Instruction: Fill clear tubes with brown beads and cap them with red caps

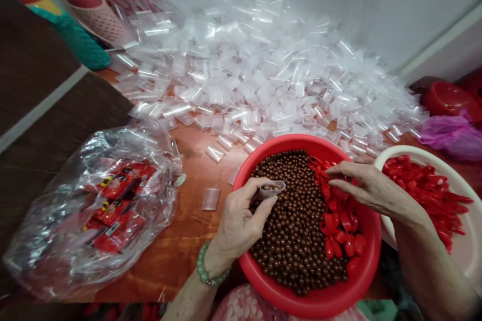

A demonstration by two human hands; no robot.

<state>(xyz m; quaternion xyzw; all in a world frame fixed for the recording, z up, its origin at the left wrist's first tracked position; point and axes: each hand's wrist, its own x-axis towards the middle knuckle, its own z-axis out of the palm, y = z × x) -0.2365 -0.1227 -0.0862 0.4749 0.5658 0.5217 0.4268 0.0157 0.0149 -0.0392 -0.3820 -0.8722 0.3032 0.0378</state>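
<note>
My left hand (246, 213), with a green bead bracelet at the wrist, pinches a small clear plastic sleeve (271, 189) between thumb and fingers. Its mouth gapes, and a few brown balls show inside. Below it is a red basin (246, 271) filled with small glossy brown balls (293, 241). Red plastic pieces (341, 230) lie on the balls along the basin's right side. Over these pieces reaches my right hand (363, 185), its fingers stretched out and the thumb apart from them. Whether its fingertips touch a piece is hard to tell.
A large heap of clear plastic sleeves (241, 70) covers the back of the wooden table (196, 160). One loose sleeve (211, 199) lies left of the basin. A clear bag of red packets (116, 205) sits at left. Right of the basin, a white basin (387, 158) holds more red pieces.
</note>
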